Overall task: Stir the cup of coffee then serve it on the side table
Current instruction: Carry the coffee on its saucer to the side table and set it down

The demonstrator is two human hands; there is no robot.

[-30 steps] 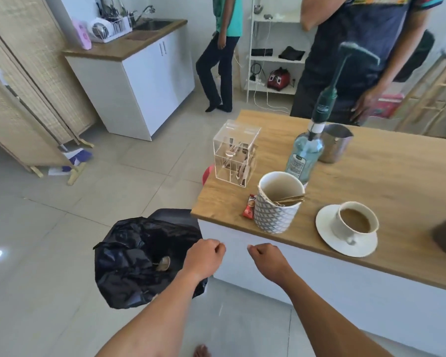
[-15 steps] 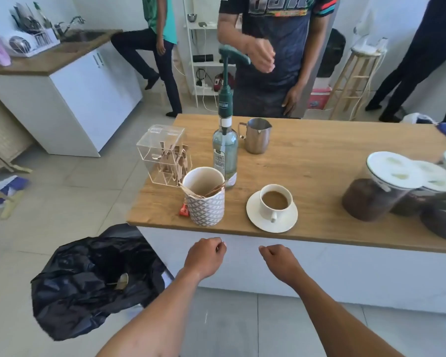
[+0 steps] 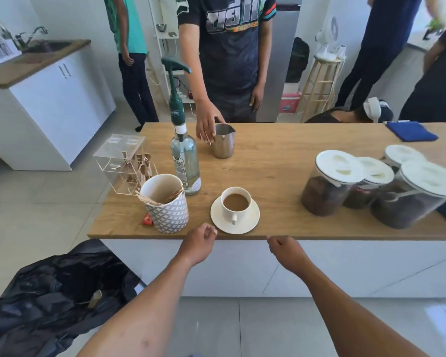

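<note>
Two hands show in the head view, both raised to the near edge of the counter [image 3: 268,171]. Left hand [image 3: 200,243]: fingers curled into a fist, holding nothing, at the edge just beside the saucer [image 3: 252,224]. Right hand [image 3: 285,253]: fingers curled, holding nothing, just below the edge.

Containers:
- Patterned mug [image 3: 168,217], left of the saucer, holds wooden stirrers [image 3: 162,199]. A red packet [image 3: 147,219] lies against its base.
- Clear box [image 3: 121,163], behind the mug, holds more wooden pieces.
- Pump bottle [image 3: 184,161], upright, contents clear.
- Metal jug [image 3: 223,144], further back. Another person's hand [image 3: 206,122] touches its rim. Contents cannot be seen.
- Four clear jars [image 3: 327,184] with white lids, at the right, hold dark brown material.
- Black bag [image 3: 49,292], on the floor at the left, holds a pale scrap.

Cup of coffee [image 3: 236,203]: white, upright on the saucer near the front edge, between mug and jars. It is filled with light brown coffee, and its handle points toward the wearer.
</note>
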